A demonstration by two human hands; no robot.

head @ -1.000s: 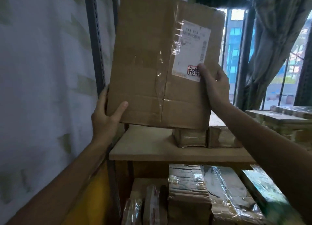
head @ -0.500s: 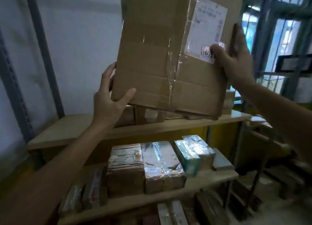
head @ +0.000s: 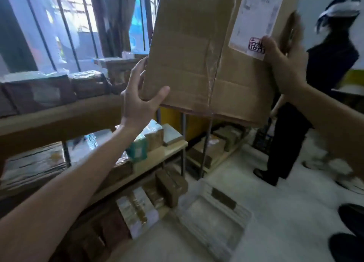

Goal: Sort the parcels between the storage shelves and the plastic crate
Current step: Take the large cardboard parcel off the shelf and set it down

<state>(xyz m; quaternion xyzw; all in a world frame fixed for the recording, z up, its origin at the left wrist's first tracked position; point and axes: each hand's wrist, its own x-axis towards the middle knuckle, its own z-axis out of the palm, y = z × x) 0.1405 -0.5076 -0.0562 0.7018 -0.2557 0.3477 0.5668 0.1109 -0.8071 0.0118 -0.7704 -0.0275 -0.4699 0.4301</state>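
Both our hands grip one big cardboard parcel (head: 193,51) raised between them. The left hand (head: 140,104) clamps its lower corner, thumb on the near face, and the right hand (head: 283,65) clasps the opposite edge beside the shipping label (head: 256,19). We judge this parcel mid-transfer, set down nowhere yet. Below our hands the plastic crate (head: 234,205) sits on the floor, its contents hard to make out. Left of and beneath the left hand, the storage shelves (head: 59,116) carry many wrapped parcels (head: 35,90), so much sorting looks left. The parcel's top is cut off, its label is blurred, and it partly hides a person (head: 319,108) beyond the right hand.
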